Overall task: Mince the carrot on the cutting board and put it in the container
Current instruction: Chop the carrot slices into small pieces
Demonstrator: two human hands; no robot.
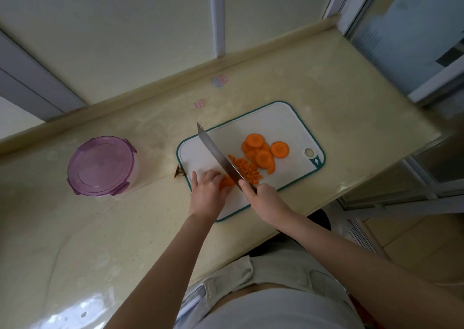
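We see a white rectangular plastic cutting board with a teal rim lying at an angle on a pale yellow stone countertop, close to its front edge. On the board's far right part sits a loose overlapping heap of round orange carrot slices, and just in front of them, touching their near edge, a small pile of finely diced orange minced carrot. The left hand rests on the board's near left part with its fingers curled down over a small orange carrot clump, gripping it against the surface. The right hand is clenched round the handle of a broad steel-bladed knife, the thumb lying along the blade's base; we cannot make out the handle itself under the fingers. The blade runs away from us, between the carrot clump on its left and the minced carrot on its right, just beside the left hand's fingertips. Well apart on the left stands a round clear plastic container closed by a translucent purple clip-on lid. Near the back ledge we notice two small pastel stickers on the countertop, and a tiny brown scrap lies at the board's left corner.
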